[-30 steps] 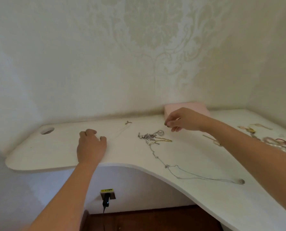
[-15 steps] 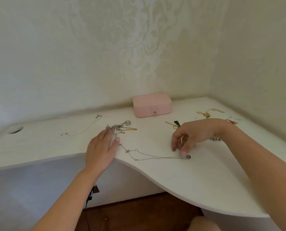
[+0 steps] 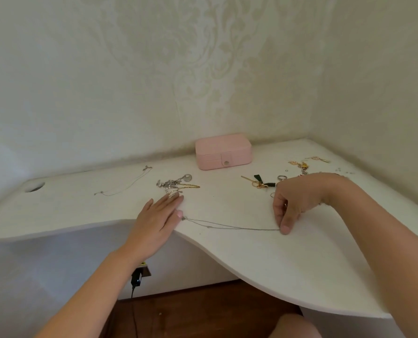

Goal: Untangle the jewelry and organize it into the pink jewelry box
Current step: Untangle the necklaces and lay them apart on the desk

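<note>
**Long chain drawn straight in front of the closed box**

Far to the left of the pink jewelry box (image 3: 223,151), a thin necklace (image 3: 125,182) lies alone on the white desk (image 3: 239,259). Closer to the box, just left and in front of it, sits the tangle (image 3: 176,184) of silver and gold pieces.

The left hand (image 3: 158,215) lies flat on the desk directly in front of this tangle. Its fingers are straight and together, and they seem to pin down the near part of the knot.

From its thumb the long silver chain (image 3: 229,226) runs to the right, well in front of the box. Half a second ago this chain lay in a loose wave; now it is almost a straight line.

The right hand (image 3: 293,201), in front and right of the box, has curled fingers and pinches the far end of the chain against the desk. Behind it lie the green and gold earrings (image 3: 259,181) and a ring (image 3: 282,177).

This probably means that one chain is being drawn free of the knot. The box is closed and no piece is inside yet, so the task looks to be at an early stage.
</note>
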### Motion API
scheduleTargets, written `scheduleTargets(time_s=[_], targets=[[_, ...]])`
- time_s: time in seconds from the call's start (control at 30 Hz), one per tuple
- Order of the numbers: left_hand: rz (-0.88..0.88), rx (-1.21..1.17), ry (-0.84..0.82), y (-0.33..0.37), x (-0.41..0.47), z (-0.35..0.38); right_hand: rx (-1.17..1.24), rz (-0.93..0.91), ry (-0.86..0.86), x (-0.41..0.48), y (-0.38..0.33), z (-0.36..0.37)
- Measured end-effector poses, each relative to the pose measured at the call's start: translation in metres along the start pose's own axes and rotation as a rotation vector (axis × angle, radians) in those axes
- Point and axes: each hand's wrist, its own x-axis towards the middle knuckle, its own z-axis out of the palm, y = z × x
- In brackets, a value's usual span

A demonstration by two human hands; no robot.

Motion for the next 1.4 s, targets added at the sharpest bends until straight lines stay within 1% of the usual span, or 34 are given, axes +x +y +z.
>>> scheduleTargets(time_s=[0.07, 0.23, 0.4, 0.47, 0.53, 0.6, 0.7, 0.77, 0.87, 0.93, 1.17, 1.3, 1.4], targets=[[-0.036, 0.007, -0.029, 0.0, 0.001, -0.002, -0.022, 0.05, -0.001, -0.002, 0.004, -0.002], [-0.201, 0.044, -0.051, -0.006, 0.003, -0.004, -0.073, 0.137, -0.033, -0.009, 0.011, -0.008], [-0.259, 0.077, -0.066, -0.005, 0.006, -0.006, -0.105, 0.179, -0.04, -0.012, 0.014, -0.011], [-0.278, 0.086, -0.045, -0.002, 0.006, -0.005, -0.119, 0.183, -0.037, -0.012, 0.015, -0.01], [-0.215, 0.064, 0.024, 0.004, 0.006, -0.003, -0.135, 0.184, -0.038, -0.012, 0.015, -0.01], [-0.046, -0.002, 0.083, 0.017, 0.006, -0.001, -0.147, 0.184, -0.042, -0.011, 0.017, -0.01], [0.168, -0.061, 0.006, 0.052, 0.007, 0.004, -0.104, 0.17, -0.06, -0.009, 0.02, -0.01], [0.233, -0.06, -0.086, 0.075, 0.008, 0.008, -0.037, 0.152, -0.068, -0.008, 0.022, -0.01], [0.18, -0.031, -0.188, 0.087, 0.012, 0.011, 0.061, 0.127, -0.082, -0.009, 0.025, -0.012], [0.132, -0.003, -0.212, 0.082, 0.012, 0.009, 0.086, 0.119, -0.081, -0.009, 0.026, -0.013], [0.133, 0.002, -0.18, 0.059, -0.005, 0.004, 0.115, 0.107, -0.005, -0.005, 0.022, -0.008], [0.045, -0.074, -0.164, 0.055, -0.02, -0.011, 0.116, 0.054, 0.05, -0.004, 0.015, -0.003], [0.006, -0.095, -0.084, 0.054, -0.021, -0.016, 0.073, 0.05, 0.057, -0.004, 0.01, -0.002]])
